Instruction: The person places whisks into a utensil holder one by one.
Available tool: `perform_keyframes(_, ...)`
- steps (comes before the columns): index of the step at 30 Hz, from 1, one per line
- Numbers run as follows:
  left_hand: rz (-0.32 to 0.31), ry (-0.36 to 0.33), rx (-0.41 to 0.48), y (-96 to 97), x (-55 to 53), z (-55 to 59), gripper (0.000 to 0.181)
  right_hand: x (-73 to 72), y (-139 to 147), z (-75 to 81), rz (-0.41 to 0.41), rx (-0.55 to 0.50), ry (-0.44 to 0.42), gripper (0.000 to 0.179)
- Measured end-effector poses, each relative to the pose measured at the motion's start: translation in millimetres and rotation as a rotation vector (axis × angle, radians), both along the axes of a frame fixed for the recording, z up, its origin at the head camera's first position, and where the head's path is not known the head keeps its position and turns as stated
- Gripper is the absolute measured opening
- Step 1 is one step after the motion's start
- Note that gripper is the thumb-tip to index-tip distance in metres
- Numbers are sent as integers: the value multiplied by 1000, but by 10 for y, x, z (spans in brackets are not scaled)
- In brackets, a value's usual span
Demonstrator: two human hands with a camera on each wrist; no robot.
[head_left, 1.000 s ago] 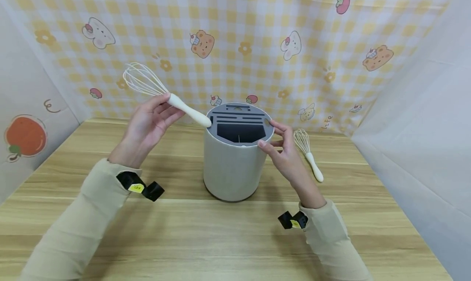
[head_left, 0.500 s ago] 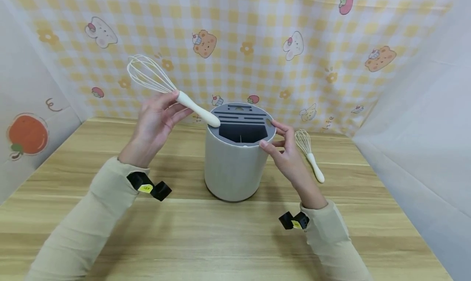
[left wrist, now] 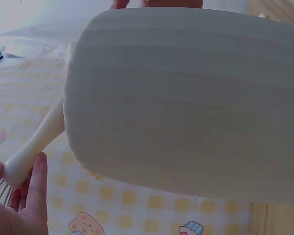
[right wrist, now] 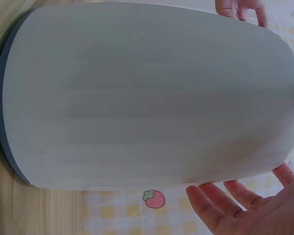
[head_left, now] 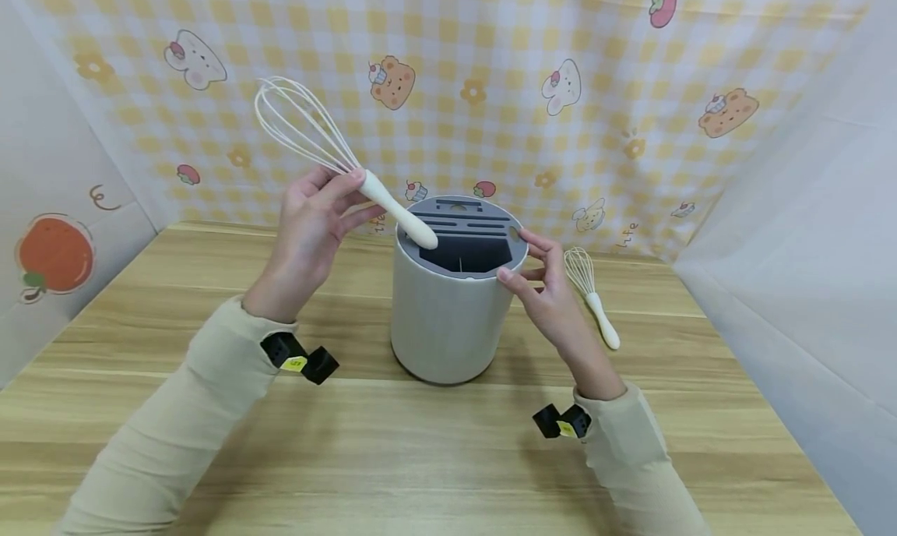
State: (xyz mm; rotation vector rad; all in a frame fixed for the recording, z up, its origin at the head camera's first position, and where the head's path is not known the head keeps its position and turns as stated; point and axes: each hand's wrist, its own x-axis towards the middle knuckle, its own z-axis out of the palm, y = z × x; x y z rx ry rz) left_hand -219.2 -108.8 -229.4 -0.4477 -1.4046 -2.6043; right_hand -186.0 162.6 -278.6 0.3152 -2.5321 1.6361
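A white balloon whisk [head_left: 395, 209] slants in the air, wires up to the left and handle end over the top of the holder. My left hand [head_left: 311, 224] pinches it where handle meets wires; in the left wrist view, the fingers [left wrist: 37, 183] show around that neck. The pale grey round utensil holder [head_left: 448, 326] stands upright, with a dark grey slotted lid [head_left: 462, 220] and a larger opening at its front. My right hand [head_left: 550, 298] holds the holder's right rim, thumb at the front. In the right wrist view, its fingertips [right wrist: 201, 193] touch the side.
A smaller white whisk [head_left: 596, 310] lies on the wooden table [head_left: 434, 458], right of the holder and close to my right hand. A yellow checked cloth [head_left: 476, 131] hangs behind. White sheets [head_left: 792, 232] close off both sides.
My left hand has moved right with the whisk, whose handle end has passed from the holder's left rim to over the front opening. The right hand stays at the rim.
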Motion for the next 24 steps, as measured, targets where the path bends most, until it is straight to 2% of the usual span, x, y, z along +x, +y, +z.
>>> perform_keyframes(7,74,75,-128,98,25,17,16,7,-3,2,-3,-7,0,63)
perform_keyframes(13,104,135,-211,177,10,-30,8,13,-7,12,-7,-2,5,63)
perform_keyframes(20,166,144,-402,241,38,-68,13,12,-8,16,-2,-2,2,63)
perform_keyframes(24,169,162,-488,264,51,-87,25,13,-5,12,-3,-3,-1,63)
